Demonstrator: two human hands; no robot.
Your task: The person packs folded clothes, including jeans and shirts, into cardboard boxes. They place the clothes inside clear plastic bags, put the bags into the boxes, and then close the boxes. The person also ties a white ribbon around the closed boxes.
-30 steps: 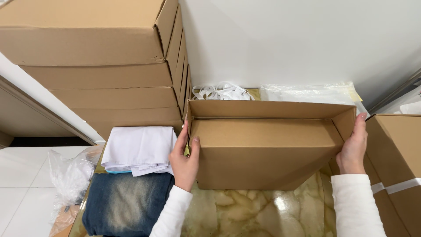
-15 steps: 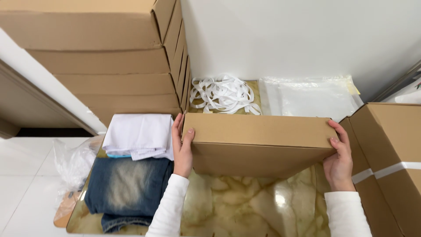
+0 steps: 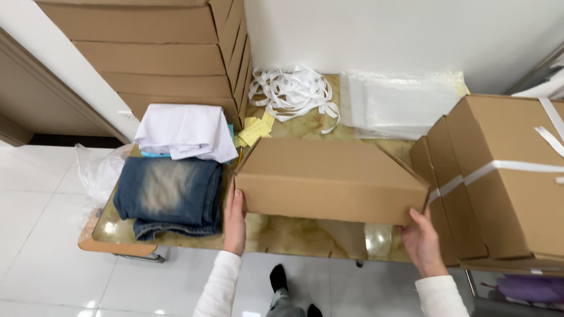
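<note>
A closed flat cardboard box [image 3: 329, 176] is held above the marble-patterned table [image 3: 294, 235], slightly tilted. My left hand [image 3: 234, 223] grips its near left corner, and my right hand [image 3: 422, 240] grips its near right corner from below. Both arms wear white sleeves. Just left of the box lie folded blue jeans [image 3: 167, 196] with folded white cloth [image 3: 185, 130] behind them.
A stack of flat cardboard boxes [image 3: 170, 58] stands at the back left. Taped cardboard boxes [image 3: 505, 176] stand to the right. A tangle of white strap [image 3: 291, 91], clear plastic bags [image 3: 402, 103] and yellow notes [image 3: 252, 130] lie at the back. Feet in dark socks [image 3: 282, 287] show on the white tiled floor.
The box has been closed and pulled toward me, lifted off the table's back. My view has backed away, so the table edge and floor now show.
</note>
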